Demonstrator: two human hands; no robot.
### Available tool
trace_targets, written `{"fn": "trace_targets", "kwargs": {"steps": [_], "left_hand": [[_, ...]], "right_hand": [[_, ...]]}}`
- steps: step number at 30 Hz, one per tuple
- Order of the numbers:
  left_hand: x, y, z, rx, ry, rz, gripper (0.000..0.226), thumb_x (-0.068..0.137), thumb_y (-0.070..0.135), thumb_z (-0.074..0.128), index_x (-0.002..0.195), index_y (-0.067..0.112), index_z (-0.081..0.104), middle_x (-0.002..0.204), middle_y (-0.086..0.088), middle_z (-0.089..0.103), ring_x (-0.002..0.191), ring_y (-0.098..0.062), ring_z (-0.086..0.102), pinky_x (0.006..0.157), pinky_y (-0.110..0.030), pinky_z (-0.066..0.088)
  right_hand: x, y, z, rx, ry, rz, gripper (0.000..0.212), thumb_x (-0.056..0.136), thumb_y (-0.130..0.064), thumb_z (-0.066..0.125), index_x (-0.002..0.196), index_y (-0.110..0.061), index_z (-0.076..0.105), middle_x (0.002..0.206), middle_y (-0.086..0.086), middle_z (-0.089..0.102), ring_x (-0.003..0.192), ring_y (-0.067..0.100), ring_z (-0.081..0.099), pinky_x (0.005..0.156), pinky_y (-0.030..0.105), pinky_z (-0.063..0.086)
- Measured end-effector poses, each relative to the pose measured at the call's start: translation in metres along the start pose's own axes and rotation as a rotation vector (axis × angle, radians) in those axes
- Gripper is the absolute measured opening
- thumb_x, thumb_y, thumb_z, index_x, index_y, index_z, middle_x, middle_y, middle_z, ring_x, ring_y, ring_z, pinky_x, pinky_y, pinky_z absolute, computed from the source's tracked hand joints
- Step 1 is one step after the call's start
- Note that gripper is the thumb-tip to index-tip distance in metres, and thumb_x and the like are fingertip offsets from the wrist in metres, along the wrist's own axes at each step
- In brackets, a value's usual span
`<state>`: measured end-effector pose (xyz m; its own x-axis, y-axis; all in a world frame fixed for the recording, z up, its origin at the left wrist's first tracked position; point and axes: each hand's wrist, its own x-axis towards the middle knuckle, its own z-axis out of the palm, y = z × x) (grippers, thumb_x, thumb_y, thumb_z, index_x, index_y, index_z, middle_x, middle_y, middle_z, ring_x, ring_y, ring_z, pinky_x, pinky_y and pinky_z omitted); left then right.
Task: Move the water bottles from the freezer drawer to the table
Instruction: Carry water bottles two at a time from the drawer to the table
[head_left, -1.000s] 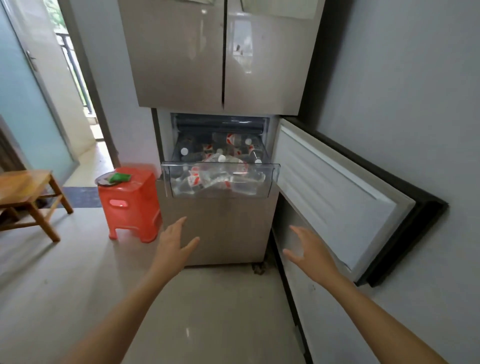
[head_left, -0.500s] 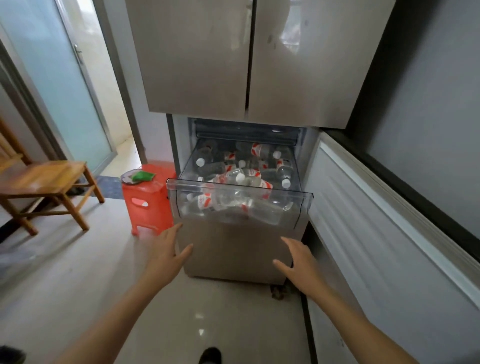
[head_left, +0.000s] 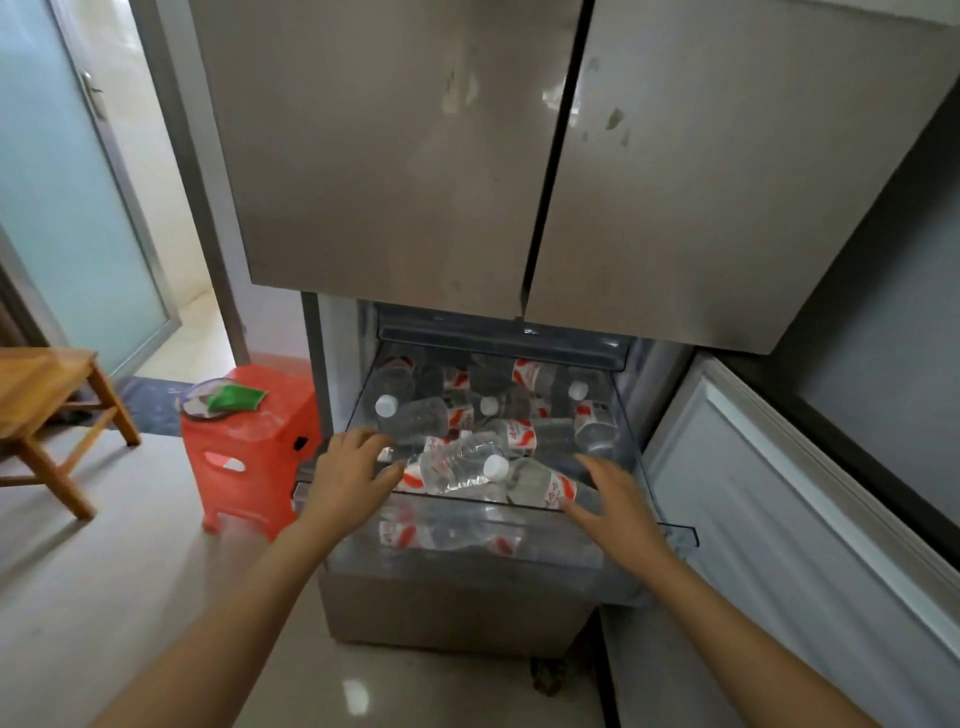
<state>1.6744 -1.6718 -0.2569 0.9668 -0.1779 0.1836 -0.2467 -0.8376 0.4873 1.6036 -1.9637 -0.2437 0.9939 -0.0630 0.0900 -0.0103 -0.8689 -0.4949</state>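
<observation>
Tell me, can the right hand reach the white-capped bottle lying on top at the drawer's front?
Probably yes: the right hand is open beside the bottle, which lies topmost with nothing over it.

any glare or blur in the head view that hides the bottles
Head view: wide-angle lens bows the fridge doors, which carry pale reflections; a small glare spot on the floor; water bottles read sharp above the freezer drawer rim, hazy behind its clear front.
</observation>
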Motion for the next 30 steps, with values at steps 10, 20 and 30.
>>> {"fn": "trace_targets", "kwargs": {"steps": [10, 20, 30], "left_hand": [[0.011, -0.014, 0.018, 0.049, -0.019, -0.025, 0.082, 0.066, 0.062, 0.019, 0.113, 0.014, 0.065, 0.111, -0.007, 0.066, 0.102, -0.028, 0.059, 0.081, -0.037, 0.044], [0.014, -0.015, 0.024, 0.179, -0.045, -0.097, 0.085, 0.06, 0.068, 0.012, 0.112, 0.025, 0.063, 0.106, 0.001, 0.068, 0.097, -0.021, 0.062, 0.075, -0.031, 0.046], [0.063, -0.002, 0.025, 0.049, -0.504, -0.229, 0.053, 0.08, 0.028, 0.065, 0.129, 0.017, 0.048, 0.132, -0.003, 0.054, 0.114, -0.022, 0.054, 0.098, -0.035, 0.043]], "right_hand": [[0.081, 0.003, 0.026, -0.008, -0.433, 0.073, 0.081, 0.07, -0.032, 0.075, 0.138, -0.03, 0.032, 0.135, -0.003, 0.045, 0.125, 0.019, 0.044, 0.101, 0.031, 0.041], [0.089, 0.016, 0.032, -0.021, -0.4, 0.026, 0.074, 0.066, -0.034, 0.077, 0.127, -0.034, 0.037, 0.122, -0.006, 0.054, 0.105, 0.014, 0.053, 0.078, 0.025, 0.045], [0.059, 0.047, -0.008, 0.565, 0.045, 0.3, 0.086, 0.063, 0.001, 0.079, 0.133, -0.011, 0.03, 0.13, 0.009, 0.044, 0.121, 0.026, 0.042, 0.093, 0.031, 0.037]]}}
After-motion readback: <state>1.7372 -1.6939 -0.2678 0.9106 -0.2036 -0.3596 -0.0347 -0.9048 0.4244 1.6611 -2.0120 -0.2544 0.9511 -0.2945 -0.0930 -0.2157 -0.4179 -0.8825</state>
